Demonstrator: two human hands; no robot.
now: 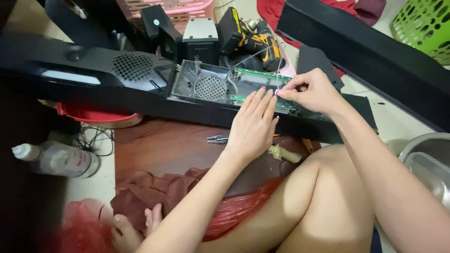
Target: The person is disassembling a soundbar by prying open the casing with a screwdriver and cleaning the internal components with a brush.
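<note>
I see the long black speaker case (140, 100) lying open at 12 o'clock. L hand (252, 125) rests flat on its green circuit board (262, 75). R hand (311, 91) pinches a thin wire (277, 65) w/ fingertips, 1 o'clock.

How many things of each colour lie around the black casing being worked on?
Green: 2, the circuit board under the right hand and left hand, and the basket
Red: 2, the bowl and the plastic bag
Pink: 1, the crate
Yellow and black: 1, the drill
Total: 6
</note>
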